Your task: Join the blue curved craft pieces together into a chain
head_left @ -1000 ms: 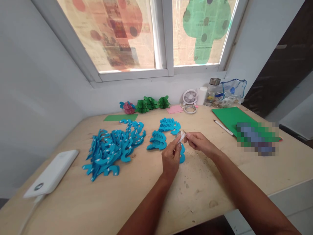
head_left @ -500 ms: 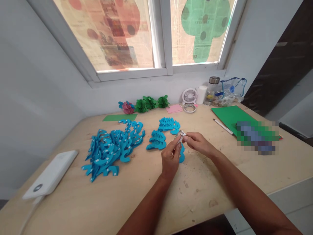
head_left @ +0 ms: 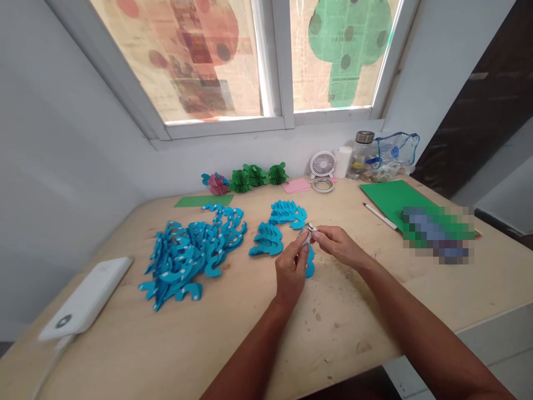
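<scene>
My left hand is closed with its fingertips round a small white object that shows a dark, metallic-looking part at its top. What kind of thing it is I cannot make out. Fingertips of my right hand pinch the same object from the other side. Just under the hands, a blue scalloped paper piece lies partly hidden on the table. Beyond them sit two fanned blue paper stacks, a nearer one and a farther one. To the left spreads a large pile of blue curved paper pieces with white patches.
A white power bank with a cable lies at left. Green paper ornaments, a small fan, a tape roll and a bottle line the wall. On the right are a white pencil and green sheets.
Both hands stay almost in place. The small white object has turned slightly between the fingertips, and the paper pieces lie as before.
</scene>
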A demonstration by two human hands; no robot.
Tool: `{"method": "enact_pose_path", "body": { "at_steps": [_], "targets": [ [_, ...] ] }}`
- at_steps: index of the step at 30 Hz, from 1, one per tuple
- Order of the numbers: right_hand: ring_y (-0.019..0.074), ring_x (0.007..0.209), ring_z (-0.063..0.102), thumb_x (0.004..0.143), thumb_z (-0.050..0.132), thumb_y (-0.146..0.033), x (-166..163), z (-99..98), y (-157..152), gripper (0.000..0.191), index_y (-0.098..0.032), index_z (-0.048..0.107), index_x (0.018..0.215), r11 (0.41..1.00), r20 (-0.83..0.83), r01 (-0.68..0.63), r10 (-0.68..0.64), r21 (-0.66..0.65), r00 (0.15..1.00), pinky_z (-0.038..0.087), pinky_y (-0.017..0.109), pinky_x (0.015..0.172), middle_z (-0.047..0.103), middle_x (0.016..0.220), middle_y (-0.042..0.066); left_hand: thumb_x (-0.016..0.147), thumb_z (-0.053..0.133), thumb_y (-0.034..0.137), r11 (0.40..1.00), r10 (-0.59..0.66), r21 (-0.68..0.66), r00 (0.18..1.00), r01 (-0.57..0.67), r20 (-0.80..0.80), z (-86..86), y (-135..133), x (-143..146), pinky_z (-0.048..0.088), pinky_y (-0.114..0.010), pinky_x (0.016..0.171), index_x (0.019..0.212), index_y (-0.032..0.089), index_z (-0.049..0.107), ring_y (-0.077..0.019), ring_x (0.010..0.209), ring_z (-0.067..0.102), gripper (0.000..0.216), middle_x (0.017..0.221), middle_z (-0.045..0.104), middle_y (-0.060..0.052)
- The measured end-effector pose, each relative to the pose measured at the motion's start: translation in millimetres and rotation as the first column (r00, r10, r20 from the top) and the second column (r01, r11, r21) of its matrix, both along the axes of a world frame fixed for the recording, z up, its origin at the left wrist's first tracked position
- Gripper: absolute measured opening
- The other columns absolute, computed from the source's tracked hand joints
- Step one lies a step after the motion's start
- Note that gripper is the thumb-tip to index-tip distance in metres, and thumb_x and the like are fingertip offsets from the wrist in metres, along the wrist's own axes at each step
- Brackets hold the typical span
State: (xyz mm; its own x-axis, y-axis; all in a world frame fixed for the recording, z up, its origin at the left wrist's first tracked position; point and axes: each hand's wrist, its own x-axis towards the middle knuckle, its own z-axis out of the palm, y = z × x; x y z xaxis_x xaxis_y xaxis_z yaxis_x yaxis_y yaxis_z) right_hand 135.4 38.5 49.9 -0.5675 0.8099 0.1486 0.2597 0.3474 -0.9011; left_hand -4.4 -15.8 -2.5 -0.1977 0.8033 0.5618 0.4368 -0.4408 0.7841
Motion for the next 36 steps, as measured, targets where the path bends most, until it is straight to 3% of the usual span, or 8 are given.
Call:
{"method": "enact_pose_path", "body": {
  "at_steps": [5, 14, 26, 36],
  "targets": [
    [0.0101, 0.057, 0.038, 0.086, 0.038, -0.051, -1.5, -0.5, 0.8, 0.04, -0.017, 0.051, 0.069, 0.995, 0.038, 0.038, -0.042, 0.094, 0.998, 0.029, 0.023, 0.053, 0.041, 0.059, -0.003, 0.086, 0.048, 0.03, 1.0, -0.008, -0.021, 1.0, 0.009, 0.027, -1.3, 0.1, 0.5, 0.048, -0.021, 0.056, 0.117, 0.02, 0.06, -0.0119, 0.063, 0.061, 0.035, 0.085, 0.07, -0.006],
    [0.0088, 0.053, 0.034, 0.086, 0.041, -0.048, -2.7, -4.6, 0.8, 0.038, -0.019, 0.038, 0.062, 0.984, 0.082, 0.105, -0.118, 0.147, 0.99, 0.025, 0.022, 0.05, 0.035, 0.055, -0.005, 0.086, 0.047, 0.031, 0.999, 0.01, -0.045, 0.998, -0.007, 0.064, 2.7, -1.5, 1.1, 0.045, -0.018, 0.049, 0.115, 0.018, 0.061, -0.0081, 0.052, 0.053, 0.034, 0.07, 0.065, -0.002],
    [0.0081, 0.054, 0.034, 0.086, 0.044, -0.042, -4.9, -1.1, -3.0, 0.032, -0.017, 0.046, 0.066, 0.98, 0.119, 0.069, -0.093, 0.188, 0.989, 0.025, 0.021, 0.051, 0.038, 0.056, -0.005, 0.087, 0.047, 0.032, 1.0, 0.002, -0.026, 0.997, 0.0, 0.08, 3.3, -2.6, 1.2, 0.048, -0.02, 0.05, 0.114, 0.016, 0.06, -0.0106, 0.057, 0.06, 0.034, 0.075, 0.068, -0.004],
    [0.0082, 0.053, 0.033, 0.086, 0.043, -0.043, -4.8, -1.4, -2.8, 0.033, -0.017, 0.043, 0.065, 0.974, 0.146, 0.052, -0.085, 0.219, 0.986, 0.025, 0.021, 0.05, 0.036, 0.056, -0.005, 0.085, 0.049, 0.026, 1.0, -0.014, 0.016, 1.0, 0.014, -0.026, -3.2, 0.7, -1.2, 0.051, -0.024, 0.064, 0.114, 0.018, 0.06, -0.0145, 0.069, 0.065, 0.031, 0.086, 0.07, -0.006]
  ]
}}
